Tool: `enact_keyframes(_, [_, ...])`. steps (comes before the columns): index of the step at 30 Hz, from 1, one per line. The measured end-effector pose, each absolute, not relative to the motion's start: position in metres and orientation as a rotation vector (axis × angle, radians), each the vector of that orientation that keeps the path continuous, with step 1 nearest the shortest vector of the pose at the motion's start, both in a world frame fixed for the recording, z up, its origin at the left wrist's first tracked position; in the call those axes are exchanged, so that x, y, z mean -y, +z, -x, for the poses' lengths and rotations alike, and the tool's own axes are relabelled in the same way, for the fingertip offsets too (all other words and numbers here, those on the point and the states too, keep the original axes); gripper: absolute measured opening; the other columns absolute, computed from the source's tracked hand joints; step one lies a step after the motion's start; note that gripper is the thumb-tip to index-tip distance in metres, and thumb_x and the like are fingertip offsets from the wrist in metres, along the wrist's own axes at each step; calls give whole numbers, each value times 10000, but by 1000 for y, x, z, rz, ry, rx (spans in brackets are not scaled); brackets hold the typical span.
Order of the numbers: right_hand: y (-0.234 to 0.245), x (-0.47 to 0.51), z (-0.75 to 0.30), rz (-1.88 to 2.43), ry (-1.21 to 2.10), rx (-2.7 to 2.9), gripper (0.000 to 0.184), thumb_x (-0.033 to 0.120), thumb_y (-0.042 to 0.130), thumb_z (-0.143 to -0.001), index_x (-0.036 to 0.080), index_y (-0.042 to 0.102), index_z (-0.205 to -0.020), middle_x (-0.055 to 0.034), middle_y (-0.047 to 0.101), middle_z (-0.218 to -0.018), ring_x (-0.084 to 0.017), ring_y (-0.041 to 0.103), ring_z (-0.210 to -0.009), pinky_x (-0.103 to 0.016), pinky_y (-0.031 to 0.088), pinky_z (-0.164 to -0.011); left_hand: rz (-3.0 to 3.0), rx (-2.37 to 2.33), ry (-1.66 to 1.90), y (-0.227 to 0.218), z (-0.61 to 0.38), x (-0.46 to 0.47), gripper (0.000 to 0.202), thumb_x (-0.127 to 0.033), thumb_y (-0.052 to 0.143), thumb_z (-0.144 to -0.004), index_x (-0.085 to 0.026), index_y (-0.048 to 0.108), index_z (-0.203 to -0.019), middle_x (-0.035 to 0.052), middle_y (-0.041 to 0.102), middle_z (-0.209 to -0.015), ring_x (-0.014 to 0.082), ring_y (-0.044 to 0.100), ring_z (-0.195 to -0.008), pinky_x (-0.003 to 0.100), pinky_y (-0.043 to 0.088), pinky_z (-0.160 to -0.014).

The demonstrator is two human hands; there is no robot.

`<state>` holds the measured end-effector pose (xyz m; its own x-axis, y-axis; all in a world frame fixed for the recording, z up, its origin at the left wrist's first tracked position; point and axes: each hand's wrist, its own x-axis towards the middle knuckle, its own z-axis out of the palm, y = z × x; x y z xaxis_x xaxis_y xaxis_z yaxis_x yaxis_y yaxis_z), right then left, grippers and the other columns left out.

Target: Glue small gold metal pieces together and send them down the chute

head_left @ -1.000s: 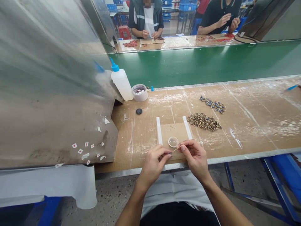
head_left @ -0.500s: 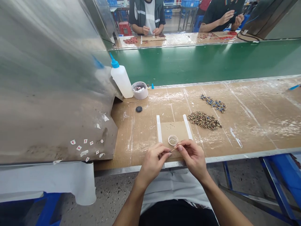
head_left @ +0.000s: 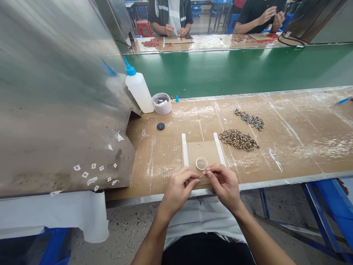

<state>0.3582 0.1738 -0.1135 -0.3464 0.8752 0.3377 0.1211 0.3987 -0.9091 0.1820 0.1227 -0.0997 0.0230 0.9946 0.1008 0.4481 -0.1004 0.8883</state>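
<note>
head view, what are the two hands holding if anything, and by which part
The right hand pinches a thin stick back from its tip. The left hand pinches a small piece, but which part is hidden.

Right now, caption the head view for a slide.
Right hand holds a thin stick toward the left hand, near a small cup.

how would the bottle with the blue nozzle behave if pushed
Pushed high up, the bottle might tip, being tall and narrow. It looks like translucent plastic, so probably flexes when squeezed. The metal panel close beside it might stop a leftward fall.
</note>
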Motion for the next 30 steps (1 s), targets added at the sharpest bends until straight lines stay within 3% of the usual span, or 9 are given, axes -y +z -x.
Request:
enact_keyframes(9, [-111, -171, -357, 838, 1001, 1752, 77, 207, 564, -959, 232, 636, -968, -41, 665, -900, -190, 641, -844, -291, 505, -739, -1632, -1484, 1029, -95, -183, -123, 120, -184, 574, -908, -165, 673, -842, 10, 571, -772, 119, 506, -650, 234, 380, -616])
enact_keyframes(17, [-111, -175, -358, 866, 1039, 1557, 66, 259, 588, -948, 211, 633, -954, -66, 654, -911, -191, 635, -786, -314, 538, -708, -1582, -1444, 1060, -97, -180, -121, 107, -177, 576, -908, -170, 667, -852, 20, 588, -800, 130, 557, -700, 231, 420, -645])
enact_keyframes(23, [-100, -193, -351, 886, 783, 1726, 105, 254, 563, -949, 208, 654, -925, -84, 629, -988, -222, 615, -944, -341, 511, -782, -1569, -1395, 1107, -100, -175, -118, 105, -195, 580, -916, -176, 672, -869, 20, 613, -805, 132, 580, -724, 230, 435, -661])
enact_keyframes(30, [-98, -193, -348, 859, 878, 1873, 143, 265, 537, -965, 213, 653, -1032, -95, 594, -1132, -214, 594, -1025, -311, 518, -788, -1484, -1375, 1153, -107, -173, -120, 132, -245, 575, -927, -170, 669, -870, 19, 632, -786, 122, 572, -681, 220, 452, -626])
